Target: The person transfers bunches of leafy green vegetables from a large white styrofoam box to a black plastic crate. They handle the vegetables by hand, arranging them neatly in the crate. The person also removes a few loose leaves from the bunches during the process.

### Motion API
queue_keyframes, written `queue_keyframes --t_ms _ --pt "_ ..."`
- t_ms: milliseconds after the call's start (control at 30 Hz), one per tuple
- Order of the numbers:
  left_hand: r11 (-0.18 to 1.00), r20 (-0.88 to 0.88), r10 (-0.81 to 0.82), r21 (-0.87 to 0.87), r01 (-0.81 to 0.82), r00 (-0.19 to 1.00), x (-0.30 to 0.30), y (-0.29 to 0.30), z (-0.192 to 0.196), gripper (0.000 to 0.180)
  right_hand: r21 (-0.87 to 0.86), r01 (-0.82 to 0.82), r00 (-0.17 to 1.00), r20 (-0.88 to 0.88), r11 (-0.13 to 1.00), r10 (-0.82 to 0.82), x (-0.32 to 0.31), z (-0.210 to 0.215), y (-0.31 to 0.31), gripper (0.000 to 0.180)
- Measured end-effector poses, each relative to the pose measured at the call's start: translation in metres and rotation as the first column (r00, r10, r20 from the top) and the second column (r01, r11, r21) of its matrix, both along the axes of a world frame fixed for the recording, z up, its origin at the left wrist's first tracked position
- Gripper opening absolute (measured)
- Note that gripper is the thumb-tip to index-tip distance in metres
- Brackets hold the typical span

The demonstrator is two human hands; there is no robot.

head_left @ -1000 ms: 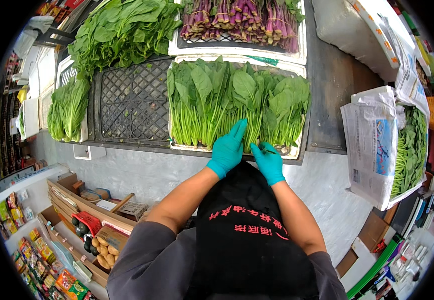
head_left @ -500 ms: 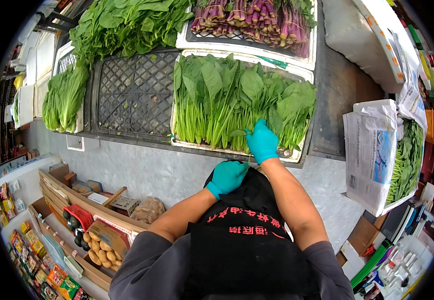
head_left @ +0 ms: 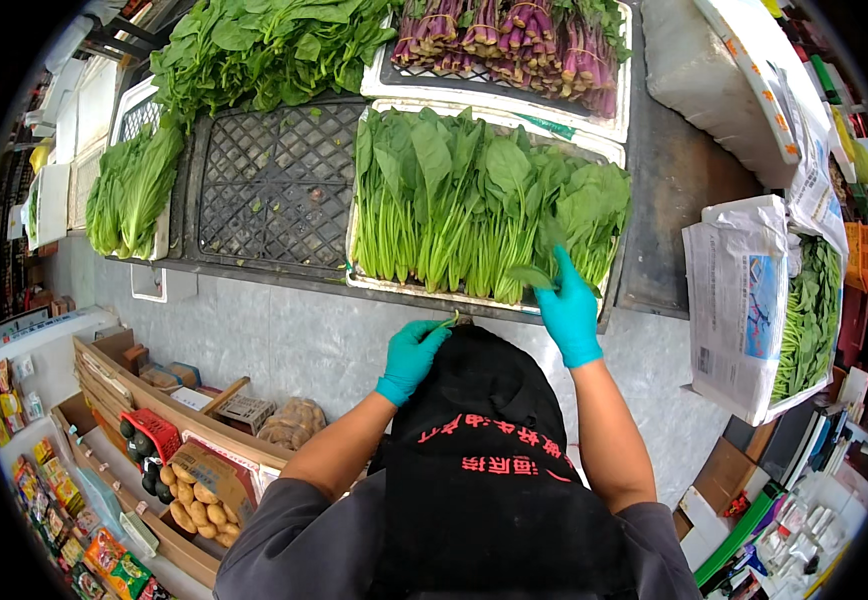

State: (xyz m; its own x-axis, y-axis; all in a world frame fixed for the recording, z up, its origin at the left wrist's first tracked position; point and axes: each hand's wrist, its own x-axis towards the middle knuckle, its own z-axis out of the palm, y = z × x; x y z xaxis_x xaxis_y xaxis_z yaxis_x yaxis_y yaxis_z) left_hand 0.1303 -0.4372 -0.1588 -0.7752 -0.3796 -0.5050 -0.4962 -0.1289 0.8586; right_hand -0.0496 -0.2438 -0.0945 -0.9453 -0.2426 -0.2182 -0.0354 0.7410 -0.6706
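Both my hands wear teal gloves. My left hand (head_left: 416, 355) is closed in a pinch on a short green stem piece (head_left: 451, 320), beside the top of my black apron (head_left: 474, 470). My right hand (head_left: 569, 312) is at the front right edge of the white crate (head_left: 434, 292), where a single green leaf (head_left: 529, 276) sticks out to the left from between its fingers. Upright rows of leafy greens with pale green stems (head_left: 444, 200) fill the crate, leaves toward the far side.
Left of the crate is a black lattice tray (head_left: 274, 190) with leaf scraps. Purple-stemmed bunches (head_left: 514, 40) and loose leafy greens (head_left: 264, 50) lie behind. A paper-wrapped box of greens (head_left: 739, 310) stands right; potatoes (head_left: 199, 505) sit lower left.
My hands have moved apart: the left toward the left with the stem piece, the right toward the right and slightly nearer, carrying the leaf. The view has shifted slightly.
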Motion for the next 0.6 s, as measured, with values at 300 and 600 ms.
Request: queue_keyframes --t_ms 300,600 --pt "1.0 -0.168 -0.029 -0.017 0.027 0.985 0.028 0.049 0.057 0.021 -0.548 0.325 0.621 0.738 0.77 0.263 0.119 -0.005 0.015 0.04" --pt "0.549 -0.145 -0.46 -0.822 0.152 0.876 0.103 0.035 0.087 0.033 -0.58 0.646 0.487 0.814 0.497 0.316 0.216 -0.021 -0.037 0.023"
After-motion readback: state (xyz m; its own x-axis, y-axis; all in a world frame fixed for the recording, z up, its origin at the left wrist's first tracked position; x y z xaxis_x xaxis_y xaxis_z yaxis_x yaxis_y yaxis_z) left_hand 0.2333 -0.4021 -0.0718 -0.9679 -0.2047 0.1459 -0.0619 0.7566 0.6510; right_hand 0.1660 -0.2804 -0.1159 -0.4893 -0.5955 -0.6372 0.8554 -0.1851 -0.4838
